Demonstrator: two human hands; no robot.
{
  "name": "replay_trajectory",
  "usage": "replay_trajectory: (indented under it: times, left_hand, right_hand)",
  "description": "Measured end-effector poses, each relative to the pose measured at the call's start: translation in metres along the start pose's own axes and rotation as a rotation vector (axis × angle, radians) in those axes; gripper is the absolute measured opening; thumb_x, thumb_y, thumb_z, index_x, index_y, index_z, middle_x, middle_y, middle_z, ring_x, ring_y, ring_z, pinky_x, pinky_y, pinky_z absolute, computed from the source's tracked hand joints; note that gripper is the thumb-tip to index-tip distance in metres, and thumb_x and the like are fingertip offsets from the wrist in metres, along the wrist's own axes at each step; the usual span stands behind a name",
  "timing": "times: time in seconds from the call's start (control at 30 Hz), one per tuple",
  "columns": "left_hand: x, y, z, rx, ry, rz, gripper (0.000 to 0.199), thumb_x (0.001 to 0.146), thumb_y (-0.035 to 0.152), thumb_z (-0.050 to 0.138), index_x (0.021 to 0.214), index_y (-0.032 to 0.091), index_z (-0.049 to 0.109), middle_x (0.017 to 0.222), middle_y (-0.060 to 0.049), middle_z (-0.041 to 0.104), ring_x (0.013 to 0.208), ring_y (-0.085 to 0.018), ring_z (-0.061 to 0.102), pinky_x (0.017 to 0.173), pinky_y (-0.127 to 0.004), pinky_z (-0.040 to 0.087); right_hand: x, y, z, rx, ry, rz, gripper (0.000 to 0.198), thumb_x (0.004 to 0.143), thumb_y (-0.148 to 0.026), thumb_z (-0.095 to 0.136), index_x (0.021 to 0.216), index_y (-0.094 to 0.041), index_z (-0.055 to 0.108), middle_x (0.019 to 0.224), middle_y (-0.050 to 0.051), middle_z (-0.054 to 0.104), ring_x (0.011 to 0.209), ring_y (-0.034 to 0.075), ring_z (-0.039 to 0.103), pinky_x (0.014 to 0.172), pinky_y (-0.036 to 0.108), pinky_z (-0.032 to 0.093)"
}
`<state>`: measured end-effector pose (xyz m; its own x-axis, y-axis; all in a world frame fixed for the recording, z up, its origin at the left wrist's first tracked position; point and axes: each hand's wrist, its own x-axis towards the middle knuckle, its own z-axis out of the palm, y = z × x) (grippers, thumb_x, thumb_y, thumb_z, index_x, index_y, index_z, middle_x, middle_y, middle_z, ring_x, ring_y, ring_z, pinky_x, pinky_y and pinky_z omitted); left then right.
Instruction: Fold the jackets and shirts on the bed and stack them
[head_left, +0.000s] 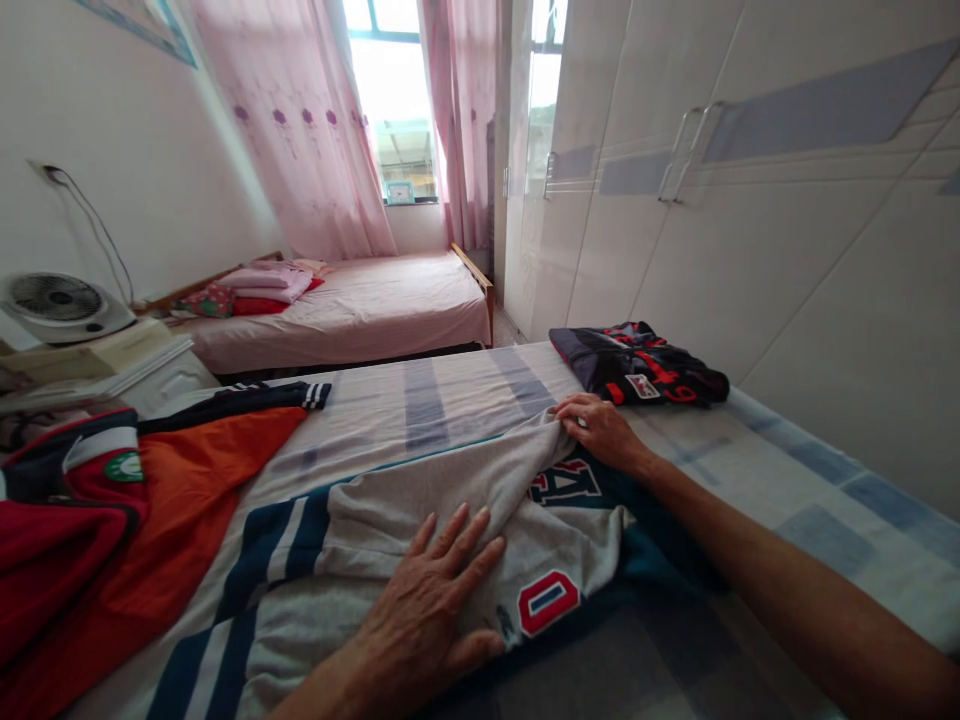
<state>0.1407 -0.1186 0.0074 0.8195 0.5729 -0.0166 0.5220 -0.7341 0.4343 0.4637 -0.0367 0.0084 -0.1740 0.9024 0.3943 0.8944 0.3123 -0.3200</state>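
The shirt [442,475] lies on the near bed [450,400], directly under the left grip [431,605] and reaching up to the right grip [604,432] on its far side. One shirt, one dark bundle [600,365] and one red-and-orange heap [199,490] share this bed; how many garments the heap holds, I cannot tell. Beyond are one pink bed [375,305] and one fan [60,297]. The left grip is wide, palm down on the shirt, fingers slightly apart; the right is narrow, fingertips holding a fold of it.
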Motion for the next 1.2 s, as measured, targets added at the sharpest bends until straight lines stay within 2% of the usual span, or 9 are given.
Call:
replay_trajectory:
  times: [0.1, 0.2, 0.33, 0.43, 0.7, 0.83, 0.9, 1.0, 1.2]
  left_hand:
    - [-0.009, 0.001, -0.007, -0.066, 0.015, -0.025, 0.058, 0.086, 0.049, 0.049, 0.14, 0.034, 0.036, 0.152, -0.003, 0.025, 0.139, -0.029, 0.022, 0.113, -0.051, 0.015]
    - [-0.028, -0.009, -0.024, -0.055, 0.189, -0.131, 0.042, 0.089, 0.037, 0.046, 0.13, 0.031, 0.051, 0.145, -0.003, 0.041, 0.133, -0.025, 0.036, 0.112, -0.042, 0.024]
    - [-0.067, -0.052, -0.051, 0.129, 0.521, -0.464, 0.04, 0.089, 0.038, 0.041, 0.122, 0.021, 0.058, 0.135, -0.008, 0.052, 0.124, -0.024, 0.047, 0.106, -0.039, 0.035]
    - [-0.095, -0.085, -0.06, 0.167, 0.628, -0.649, 0.047, 0.086, 0.045, 0.043, 0.119, 0.015, 0.058, 0.128, -0.012, 0.056, 0.121, -0.027, 0.049, 0.103, -0.041, 0.038]
    - [-0.108, -0.102, -0.066, -0.004, 0.552, -0.756, 0.043, 0.083, 0.041, 0.042, 0.111, 0.016, 0.063, 0.101, -0.008, 0.069, 0.092, -0.023, 0.065, 0.085, -0.033, 0.049]
    - [-0.114, -0.119, -0.081, 0.059, 0.644, -0.758, 0.045, 0.079, 0.031, 0.04, 0.114, 0.014, 0.062, 0.121, -0.012, 0.061, 0.113, -0.025, 0.055, 0.101, -0.037, 0.038]
    - [-0.115, -0.13, -0.086, 0.004, 0.587, -0.676, 0.049, 0.075, 0.029, 0.043, 0.118, 0.013, 0.06, 0.128, -0.01, 0.057, 0.12, -0.024, 0.05, 0.105, -0.036, 0.034]
    - [-0.114, -0.143, -0.088, -0.161, 0.481, -0.6, 0.047, 0.075, 0.032, 0.045, 0.116, 0.016, 0.063, 0.125, -0.006, 0.061, 0.115, -0.022, 0.056, 0.1, -0.032, 0.041]
    - [-0.113, -0.16, -0.089, -0.414, 0.406, -0.544, 0.04, 0.07, 0.041, 0.061, 0.104, 0.023, 0.07, 0.112, -0.004, 0.068, 0.099, -0.024, 0.063, 0.087, -0.031, 0.048]
  right_hand:
    - [-0.002, -0.004, -0.001, -0.039, -0.002, 0.015, 0.024, 0.081, -0.012, 0.045, 0.088, -0.02, 0.066, 0.107, 0.007, 0.065, 0.104, 0.02, 0.057, 0.094, 0.036, 0.042]
    - [-0.008, -0.018, -0.004, -0.072, 0.043, -0.089, 0.031, 0.079, -0.01, 0.045, 0.103, -0.02, 0.063, 0.115, 0.009, 0.061, 0.114, 0.023, 0.052, 0.1, 0.039, 0.038]
    - [-0.019, -0.034, -0.006, -0.08, -0.073, -0.364, 0.035, 0.08, -0.016, 0.051, 0.112, -0.026, 0.059, 0.126, 0.005, 0.057, 0.126, 0.026, 0.042, 0.103, 0.044, 0.034]
    - [-0.024, -0.039, 0.002, -0.115, -0.146, -0.463, 0.04, 0.08, -0.02, 0.054, 0.119, -0.031, 0.056, 0.129, 0.003, 0.055, 0.128, 0.027, 0.04, 0.1, 0.046, 0.036]
    - [-0.013, -0.046, 0.014, -0.101, -0.225, -0.445, 0.031, 0.078, -0.011, 0.044, 0.097, -0.026, 0.064, 0.12, 0.004, 0.06, 0.122, 0.024, 0.047, 0.099, 0.044, 0.04]
    - [0.003, -0.021, 0.004, -0.158, -0.138, -0.372, 0.05, 0.068, -0.004, 0.039, 0.108, -0.023, 0.062, 0.119, 0.006, 0.061, 0.121, 0.024, 0.048, 0.101, 0.045, 0.039]
    - [0.013, 0.0, 0.003, -0.216, -0.098, -0.319, 0.058, 0.064, -0.004, 0.039, 0.114, -0.022, 0.06, 0.122, 0.007, 0.061, 0.121, 0.025, 0.049, 0.101, 0.046, 0.039]
    - [0.025, 0.025, 0.005, -0.209, -0.159, -0.242, 0.064, 0.059, -0.006, 0.042, 0.119, -0.021, 0.059, 0.125, 0.007, 0.059, 0.119, 0.025, 0.051, 0.099, 0.043, 0.042]
    - [0.023, 0.027, 0.01, -0.038, -0.27, -0.096, 0.029, 0.074, -0.023, 0.047, 0.096, -0.022, 0.066, 0.103, 0.006, 0.066, 0.097, 0.023, 0.062, 0.086, 0.035, 0.048]
